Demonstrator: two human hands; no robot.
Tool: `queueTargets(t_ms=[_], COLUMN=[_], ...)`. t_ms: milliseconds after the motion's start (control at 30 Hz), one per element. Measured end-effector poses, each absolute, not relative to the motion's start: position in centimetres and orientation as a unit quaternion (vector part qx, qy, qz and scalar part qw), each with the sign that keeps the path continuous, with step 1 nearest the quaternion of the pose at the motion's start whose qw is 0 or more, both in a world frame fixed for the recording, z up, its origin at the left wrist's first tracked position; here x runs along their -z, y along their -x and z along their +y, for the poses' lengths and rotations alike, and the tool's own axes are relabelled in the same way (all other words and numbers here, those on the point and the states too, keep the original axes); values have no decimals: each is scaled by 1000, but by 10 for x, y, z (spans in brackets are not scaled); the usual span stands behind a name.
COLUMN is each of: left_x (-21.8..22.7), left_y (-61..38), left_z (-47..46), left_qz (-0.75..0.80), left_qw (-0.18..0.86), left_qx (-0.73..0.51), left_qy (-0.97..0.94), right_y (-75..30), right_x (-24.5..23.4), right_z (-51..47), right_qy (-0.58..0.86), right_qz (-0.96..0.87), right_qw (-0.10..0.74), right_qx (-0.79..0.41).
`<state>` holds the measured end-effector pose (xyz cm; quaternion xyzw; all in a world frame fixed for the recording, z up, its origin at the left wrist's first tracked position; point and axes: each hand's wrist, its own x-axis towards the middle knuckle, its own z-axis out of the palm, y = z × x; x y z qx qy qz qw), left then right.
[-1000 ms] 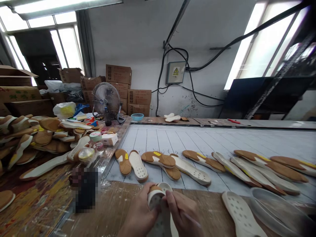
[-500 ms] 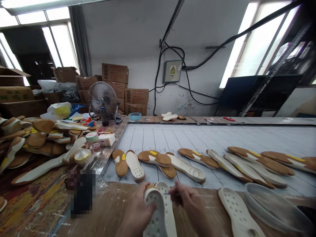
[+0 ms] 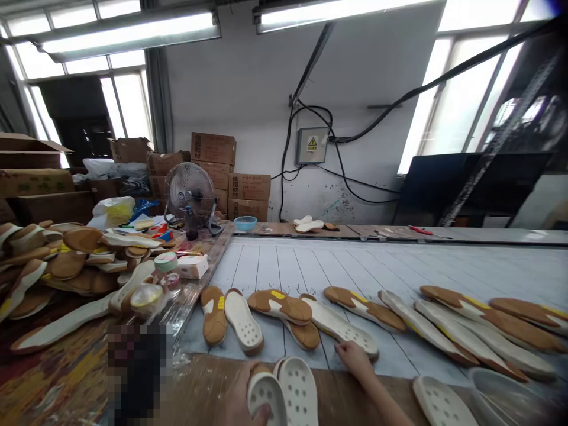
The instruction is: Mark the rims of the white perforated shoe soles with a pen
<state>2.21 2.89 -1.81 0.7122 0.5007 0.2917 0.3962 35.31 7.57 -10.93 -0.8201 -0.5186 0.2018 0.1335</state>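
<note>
My left hand (image 3: 245, 397) grips a white perforated sole (image 3: 266, 397) with a tan edge at the bottom of the view. A second white perforated sole (image 3: 298, 390) stands right next to it, its lower end cut off by the frame. My right hand (image 3: 352, 359) reaches forward, its fingertips at the edge of a white perforated sole (image 3: 341, 331) lying on the white slatted board (image 3: 355, 266). Along that board lies a row of several soles with tan patches and yellow marks, such as a tan-and-white sole (image 3: 279, 306).
A heap of tan-and-white soles (image 3: 66, 254) lies on a plastic-covered bench at left, near a pixelated dark object (image 3: 137, 373). A white sole (image 3: 439, 403) and a transparent tray (image 3: 506, 397) sit on the wooden front bench at right. Cardboard boxes and a fan stand behind.
My right hand has left the held sole and moved forward and right to the sole on the board. The thin tool it held earlier no longer shows. The view has tilted up.
</note>
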Motion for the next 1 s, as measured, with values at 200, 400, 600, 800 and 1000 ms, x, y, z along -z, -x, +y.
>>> queueTargets(t_ms=[200,400,600,800,1000], left_x=[5,-6,-12,-12,-10], left_y=[-32,-38,-39,-37,-40], left_z=[21,15,11,11,9], left_qz=[512,513,514,512,522], left_qw=[399,395,390,394,399], left_qx=[-259,-249,-251,-259,-250], left_qy=[-716,-721,-721,-718,-711], right_y=[-372,-374,-368,-364,-364], right_x=[116,114,113,111,110], right_z=[64,57,65,76,72], right_qy=[828,823,824,818,811], right_qz=[-518,-527,-528,-538,-545], right_qw=[102,101,101,96,100], right_qx=[-187,-186,-177,-181,-185])
